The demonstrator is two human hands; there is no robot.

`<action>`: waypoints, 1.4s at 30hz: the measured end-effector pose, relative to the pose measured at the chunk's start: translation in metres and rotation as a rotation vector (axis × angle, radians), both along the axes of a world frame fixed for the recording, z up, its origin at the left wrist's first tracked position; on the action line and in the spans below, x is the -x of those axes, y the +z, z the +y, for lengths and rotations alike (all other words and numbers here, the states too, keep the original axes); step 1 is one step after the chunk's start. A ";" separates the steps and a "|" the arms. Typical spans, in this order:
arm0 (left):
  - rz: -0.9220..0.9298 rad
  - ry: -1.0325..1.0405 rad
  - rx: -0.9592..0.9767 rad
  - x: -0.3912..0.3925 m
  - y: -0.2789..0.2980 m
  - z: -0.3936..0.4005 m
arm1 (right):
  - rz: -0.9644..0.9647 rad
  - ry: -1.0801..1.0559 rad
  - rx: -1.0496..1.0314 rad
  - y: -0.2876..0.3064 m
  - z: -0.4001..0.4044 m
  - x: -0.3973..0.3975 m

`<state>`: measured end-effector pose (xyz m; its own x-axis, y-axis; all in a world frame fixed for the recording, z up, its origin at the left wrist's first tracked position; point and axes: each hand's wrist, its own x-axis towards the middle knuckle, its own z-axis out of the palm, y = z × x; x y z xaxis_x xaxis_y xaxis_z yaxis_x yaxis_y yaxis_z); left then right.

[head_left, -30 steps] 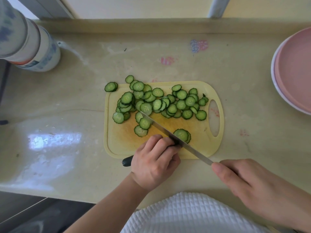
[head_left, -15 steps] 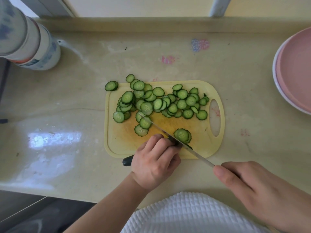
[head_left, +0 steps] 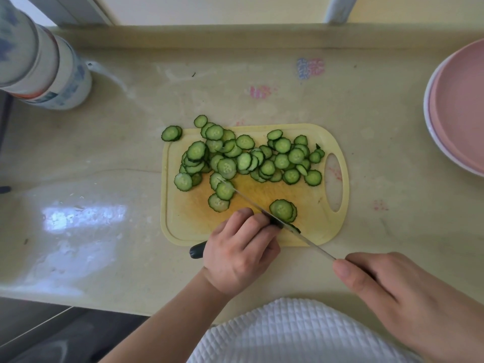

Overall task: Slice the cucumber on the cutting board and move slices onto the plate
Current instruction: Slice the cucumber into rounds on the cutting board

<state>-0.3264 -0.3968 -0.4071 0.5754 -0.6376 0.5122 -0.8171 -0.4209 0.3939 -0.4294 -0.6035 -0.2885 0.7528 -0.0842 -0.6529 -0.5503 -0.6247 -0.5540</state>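
The left hand [head_left: 242, 251] curls over the cucumber [head_left: 197, 250], hiding most of it near the cutting board's [head_left: 311, 231] front edge. The right hand [head_left: 387, 289] grasps the knife [head_left: 262, 205], handle hidden. The plate [head_left: 455, 106], cut off, sits right on the cream surface [head_left: 104, 158].

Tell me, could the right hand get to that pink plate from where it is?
Probably yes. The counter between the right hand and the pink plate looks bare, but that hand grips the knife, so it isn't free to pick anything up.

Slices [head_left: 243, 155] on the cutting board [head_left: 183, 226]; plate [head_left: 461, 111] far right
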 end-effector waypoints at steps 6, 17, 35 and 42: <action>0.019 0.003 0.002 0.000 -0.001 0.002 | -0.005 -0.004 0.008 -0.001 0.001 0.002; 0.021 0.002 -0.026 -0.001 0.001 0.000 | -0.004 0.021 -0.052 -0.031 0.005 -0.009; 0.032 0.023 0.022 -0.002 -0.002 0.001 | 0.045 -0.007 -0.049 0.000 -0.008 -0.001; 0.034 0.024 0.046 -0.001 -0.003 0.000 | 0.029 0.012 -0.021 -0.002 -0.006 0.001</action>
